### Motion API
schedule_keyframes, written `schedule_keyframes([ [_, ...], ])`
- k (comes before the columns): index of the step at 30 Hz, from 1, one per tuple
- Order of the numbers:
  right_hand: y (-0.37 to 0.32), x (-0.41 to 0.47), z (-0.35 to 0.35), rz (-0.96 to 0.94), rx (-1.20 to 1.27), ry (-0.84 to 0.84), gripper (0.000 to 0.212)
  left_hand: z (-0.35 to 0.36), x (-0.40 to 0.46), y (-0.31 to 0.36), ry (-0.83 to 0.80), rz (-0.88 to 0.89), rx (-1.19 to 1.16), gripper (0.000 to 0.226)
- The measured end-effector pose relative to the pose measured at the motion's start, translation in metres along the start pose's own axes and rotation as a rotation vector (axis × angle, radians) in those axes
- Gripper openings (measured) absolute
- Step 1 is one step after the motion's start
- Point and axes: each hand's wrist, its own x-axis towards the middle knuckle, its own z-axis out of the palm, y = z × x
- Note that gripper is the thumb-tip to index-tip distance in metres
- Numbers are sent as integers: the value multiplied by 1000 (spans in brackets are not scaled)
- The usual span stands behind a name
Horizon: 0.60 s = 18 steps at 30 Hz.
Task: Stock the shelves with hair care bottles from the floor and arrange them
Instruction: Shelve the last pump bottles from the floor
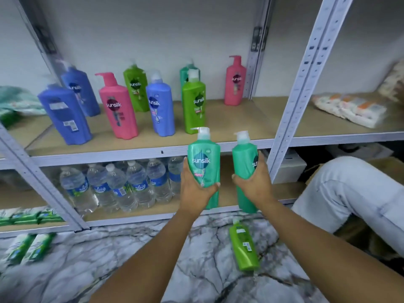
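Got a teal bottle in each hand right now, both held upright in front of the shelf's front edge. My left hand (197, 184) is wrapped around the lower half of one teal bottle (204, 162) with the label facing me, and my right hand (254, 182) grips the other teal bottle (244, 165), which is turned so only a sliver of the label shows. Both have white pump tops.

On the middle shelf (240, 125) I count eight bottles standing: three blue ones (65, 114), two of them near the left end and one more toward the middle; two pink ones (119, 112), one left of centre and one back by the right post; two green ones (193, 106); and one more teal bottle (185, 73) mostly hidden behind the front green one. They're spread loosely, not in a neat row.

One green bottle (243, 246) lies on its side on the marble floor (109, 259), just below my right hand.

The lower shelf holds a cluster of water bottles (122, 184), too bunched to count properly. The next bay to the right has some plastic-wrapped packs (349, 110) on its shelf. There are green packets (30, 248) on the floor at the left.
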Motion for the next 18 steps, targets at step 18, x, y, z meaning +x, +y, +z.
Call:
schedule_keyframes([
  [18,-51,212,-14,-139,256,15,67,91,177,76,160,180,-23,123],
])
